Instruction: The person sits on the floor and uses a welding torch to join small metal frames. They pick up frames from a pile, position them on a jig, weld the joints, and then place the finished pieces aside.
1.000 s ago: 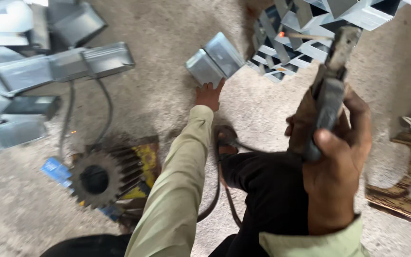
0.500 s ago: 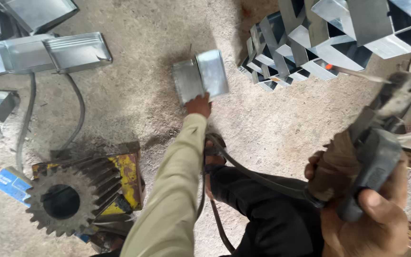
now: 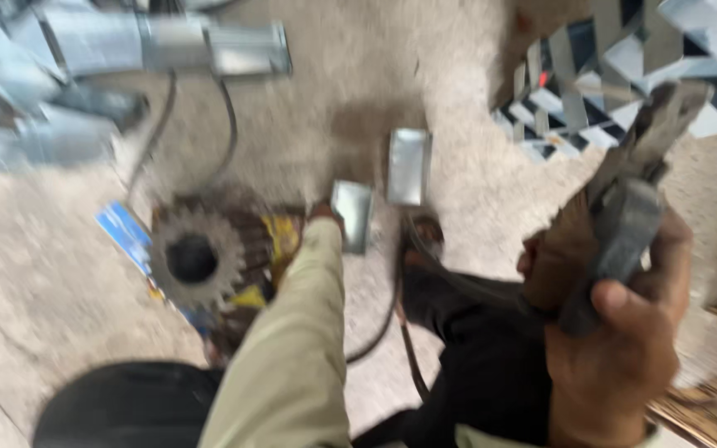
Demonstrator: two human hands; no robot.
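My left hand, at the end of a khaki sleeve, grips the edge of a small folded sheet-metal piece just above the sandy floor. A second, similar metal piece lies a little beyond it, to the right. My right hand is raised close to the camera and closed around the handles of a dark plier-like clamp tool, whose jaws point up and to the right. The frame is blurred by motion.
A large rusty gear wheel rests on a yellow block left of my arm, with a blue packet beside it. Long metal channels lie at the top left, and stacked folded metal pieces at the top right. My sandalled foot and a black cable are near my dark trouser leg.
The pair of metal pieces has come apart: my left hand has drawn one back toward me while the other stays farther out. My right hand with the tool stays raised.
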